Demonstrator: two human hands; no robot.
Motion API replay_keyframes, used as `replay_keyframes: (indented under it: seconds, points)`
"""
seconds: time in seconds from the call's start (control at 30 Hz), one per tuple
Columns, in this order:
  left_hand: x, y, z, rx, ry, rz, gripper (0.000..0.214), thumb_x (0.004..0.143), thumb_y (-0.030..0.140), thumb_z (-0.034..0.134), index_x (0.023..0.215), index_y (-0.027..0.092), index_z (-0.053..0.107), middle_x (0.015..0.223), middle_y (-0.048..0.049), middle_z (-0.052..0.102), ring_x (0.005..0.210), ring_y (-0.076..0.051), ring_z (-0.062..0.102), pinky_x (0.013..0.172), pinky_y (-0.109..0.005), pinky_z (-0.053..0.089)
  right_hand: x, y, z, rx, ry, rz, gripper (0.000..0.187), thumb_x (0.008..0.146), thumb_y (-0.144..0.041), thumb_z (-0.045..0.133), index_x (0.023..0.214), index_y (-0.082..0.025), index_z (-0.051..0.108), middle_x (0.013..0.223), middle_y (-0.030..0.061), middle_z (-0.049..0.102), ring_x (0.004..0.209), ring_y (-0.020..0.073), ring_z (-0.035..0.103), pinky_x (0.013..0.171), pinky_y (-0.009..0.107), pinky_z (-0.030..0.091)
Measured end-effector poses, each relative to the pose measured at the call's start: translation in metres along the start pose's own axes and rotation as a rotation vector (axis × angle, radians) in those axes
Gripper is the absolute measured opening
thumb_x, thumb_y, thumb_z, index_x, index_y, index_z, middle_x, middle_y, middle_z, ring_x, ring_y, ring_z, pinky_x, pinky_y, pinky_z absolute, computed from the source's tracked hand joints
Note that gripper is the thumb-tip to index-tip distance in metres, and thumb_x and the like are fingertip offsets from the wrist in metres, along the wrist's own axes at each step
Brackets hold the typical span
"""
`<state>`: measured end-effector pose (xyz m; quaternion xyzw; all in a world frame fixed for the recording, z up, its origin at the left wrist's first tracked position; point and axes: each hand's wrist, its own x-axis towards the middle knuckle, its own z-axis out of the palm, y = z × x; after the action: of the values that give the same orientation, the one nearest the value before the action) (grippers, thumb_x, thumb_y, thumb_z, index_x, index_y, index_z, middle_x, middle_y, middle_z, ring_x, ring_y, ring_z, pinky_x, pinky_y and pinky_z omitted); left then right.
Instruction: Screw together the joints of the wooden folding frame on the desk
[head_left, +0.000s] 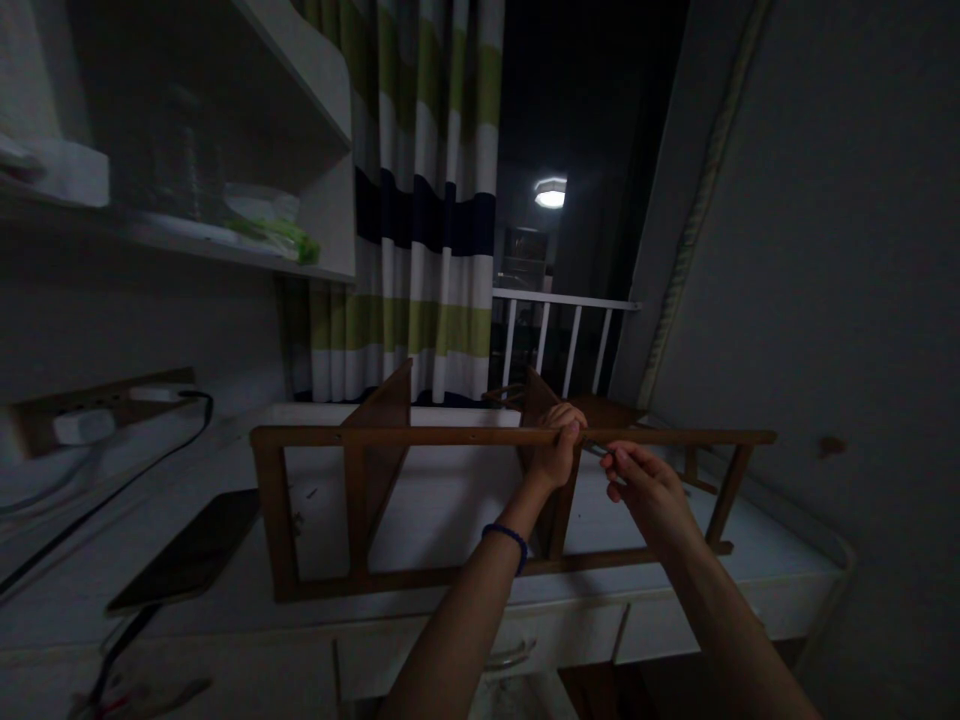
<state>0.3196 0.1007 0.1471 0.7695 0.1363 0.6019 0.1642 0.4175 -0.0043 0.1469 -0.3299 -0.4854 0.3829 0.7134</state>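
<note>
A brown wooden rack frame point(420, 436) stands upright on the white desk point(465, 500), with two wooden divider boards behind it. My left hand point(559, 440), a blue bead bracelet on its wrist, is closed around the frame's top rail by the right divider board point(541, 400). My right hand point(646, 480) hovers just to the right of it, fingers pinched on a thin small tool or screw that I cannot make out, pointed at the rail.
A dark tablet point(191, 550) lies on the desk at left, with a power strip point(97, 415) and black cable beyond. White shelves point(225, 240) hang above left. A striped curtain point(420, 200) and white railing point(562, 340) are behind. Drawers run below.
</note>
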Motion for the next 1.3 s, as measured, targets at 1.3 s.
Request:
replay_keyframes:
  seconds: [1.3]
  points:
    - [-0.0002, 0.001, 0.0005, 0.003, 0.006, -0.023, 0.03, 0.082, 0.027, 0.015, 0.067, 0.021, 0.041, 0.076, -0.004, 0.049, 0.084, -0.019, 0.047, 0.083, -0.034, 0.036, 0.0013, 0.0029, 0.0, -0.079, -0.009, 0.007, 0.024, 0.066, -0.038, 0.068, 0.078, -0.019, 0.061, 0.064, -0.0009, 0.049, 0.055, 0.0097, 0.039, 0.037, 0.016, 0.032]
